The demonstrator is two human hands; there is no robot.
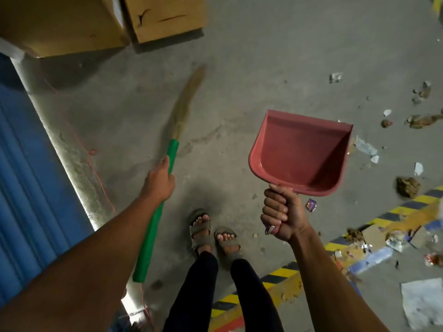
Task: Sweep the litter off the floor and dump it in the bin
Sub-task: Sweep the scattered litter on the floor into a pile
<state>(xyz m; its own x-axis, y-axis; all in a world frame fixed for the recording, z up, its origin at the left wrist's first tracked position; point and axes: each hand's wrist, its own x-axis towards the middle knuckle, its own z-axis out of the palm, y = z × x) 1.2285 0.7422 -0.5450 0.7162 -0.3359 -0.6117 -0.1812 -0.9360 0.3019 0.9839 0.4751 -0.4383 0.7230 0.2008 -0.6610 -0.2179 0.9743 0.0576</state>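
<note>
The person stands on a grey concrete floor (239, 75), both feet in sandals (200, 230) visible below dark trouser legs. The left hand (159, 179) is wrapped round the green handle of a broom (155, 212), gripping it near the top end of the handle; the straw bristles (185, 101) stretch away up and to the right of the hand, blurred, with their tips near the two cardboard boxes (165, 17) at the top of the view. The right hand (280, 213) has its fingers curled round the handle of a red dustpan (299, 152), holding it up off the floor with its open mouth facing up and to the right; nothing can be seen inside the pan. The litter (407, 186) lies scattered over the floor on the right side: scraps of paper, wrappers, brown clumps and bits of cardboard, some of it lying on a yellow and black striped line (275, 276) that runs diagonally across the floor. A small purple wrapper (311, 204) lies just beside the right hand. A blue corrugated panel (28, 188) fills the left edge. The bin cannot be seen.
</note>
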